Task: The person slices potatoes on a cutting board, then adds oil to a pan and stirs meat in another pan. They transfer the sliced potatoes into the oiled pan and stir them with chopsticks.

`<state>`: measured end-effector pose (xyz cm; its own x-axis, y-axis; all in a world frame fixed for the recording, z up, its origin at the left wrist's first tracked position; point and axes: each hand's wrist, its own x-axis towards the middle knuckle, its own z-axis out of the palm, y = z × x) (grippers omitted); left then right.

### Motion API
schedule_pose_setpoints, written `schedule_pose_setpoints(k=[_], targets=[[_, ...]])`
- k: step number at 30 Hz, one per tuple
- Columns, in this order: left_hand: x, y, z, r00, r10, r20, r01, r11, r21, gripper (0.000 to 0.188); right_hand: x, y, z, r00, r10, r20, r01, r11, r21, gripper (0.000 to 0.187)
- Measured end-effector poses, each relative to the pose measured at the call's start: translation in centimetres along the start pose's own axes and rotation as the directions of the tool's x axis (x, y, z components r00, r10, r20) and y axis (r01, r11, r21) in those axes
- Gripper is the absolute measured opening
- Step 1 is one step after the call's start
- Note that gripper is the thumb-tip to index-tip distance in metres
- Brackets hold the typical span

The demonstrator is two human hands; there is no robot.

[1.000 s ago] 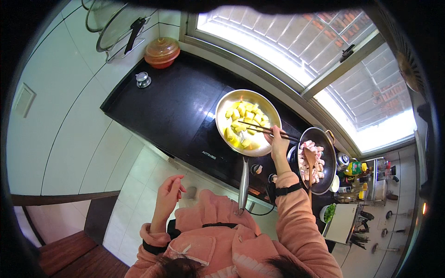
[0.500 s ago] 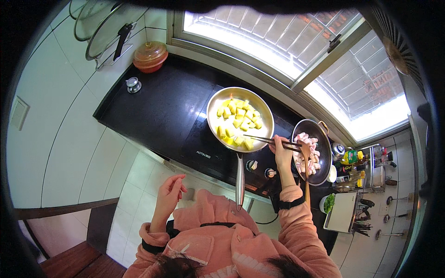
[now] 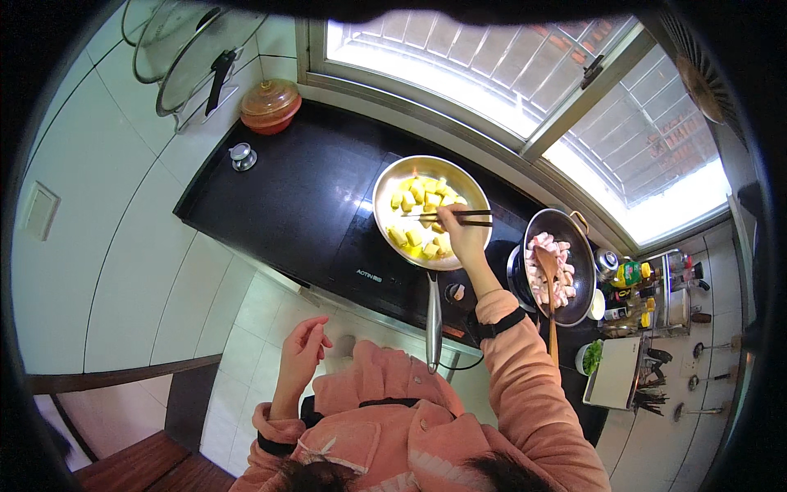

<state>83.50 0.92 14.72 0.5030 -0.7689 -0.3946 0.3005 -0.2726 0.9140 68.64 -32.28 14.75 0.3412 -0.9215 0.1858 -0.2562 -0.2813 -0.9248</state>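
My right hand (image 3: 461,234) grips a pair of dark chopsticks (image 3: 475,218) over the silver frying pan (image 3: 387,182). The chopstick tips reach in among pale yellow-green chunks of food (image 3: 414,238), and part of the chunks lies hidden behind my hand. The pan's long metal handle (image 3: 434,324) points toward me. My left hand (image 3: 303,351) hangs in front of the counter, loosely open with its fingers a little bent, holding nothing.
On the right, a dark wok (image 3: 584,283) holds pinkish pieces of meat (image 3: 541,271) with a wooden spatula (image 3: 550,303) resting in it. Beyond it are bottles (image 3: 631,275), a bowl of greens (image 3: 589,357) and a knife block (image 3: 611,373). A lidded pot (image 3: 270,107) stands far left.
My right hand has moved left from beside the wok to over the frying pan, bringing the chopsticks in among the chunks. My left hand stays almost in place.
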Motion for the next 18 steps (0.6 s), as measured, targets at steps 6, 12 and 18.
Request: schedule_pose_setpoints(k=[6, 12, 18], targets=[[-0.6, 0.0, -0.4, 0.999, -0.017, -0.042, 0.017, 1.0, -0.005, 0.025, 2.3, 1.4, 1.5, 0.991, -0.114, -0.064, 0.108, 0.99, -0.088, 0.018], [-0.6, -0.2, -0.7, 0.998, 0.012, -0.062, -0.013, 1.0, -0.011, 0.025, 3.1, 4.9, 0.9, 0.912, 0.341, -0.23, -0.204, 0.86, 0.469, 0.018], [-0.3, -0.1, -0.4, 0.999, -0.005, -0.053, 0.004, 1.0, -0.022, 0.024, 2.4, 5.4, -1.9, 0.838, 0.532, -0.124, -0.424, 0.777, 0.466, 0.015]])
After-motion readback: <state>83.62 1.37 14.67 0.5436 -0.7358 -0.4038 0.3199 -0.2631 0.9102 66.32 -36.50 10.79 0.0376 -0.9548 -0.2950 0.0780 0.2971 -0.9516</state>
